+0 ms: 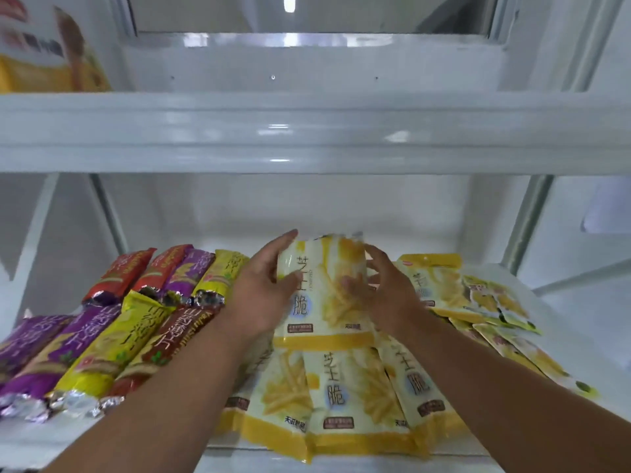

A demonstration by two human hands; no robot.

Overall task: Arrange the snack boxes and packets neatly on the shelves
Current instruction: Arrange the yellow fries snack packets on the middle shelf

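Gripping a pale yellow-and-white foil fries packet [324,288] from both sides, left hand [263,295] and right hand [389,295] hold it over similar yellow packets [341,397] on the white lower shelf [580,339], beside long purple, yellow and red snack tubes [102,336].

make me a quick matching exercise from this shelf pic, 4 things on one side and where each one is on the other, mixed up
Things:
1. purple packet
2. red packet
3. yellow-white pouch
4. blurred packet

Places:
A. upper shelf, far left
B. held between the left hand and right hand
C. lower shelf, front row, far left
D. lower shelf, back row, leftmost

Pairs: 1-C, 2-D, 3-B, 4-A
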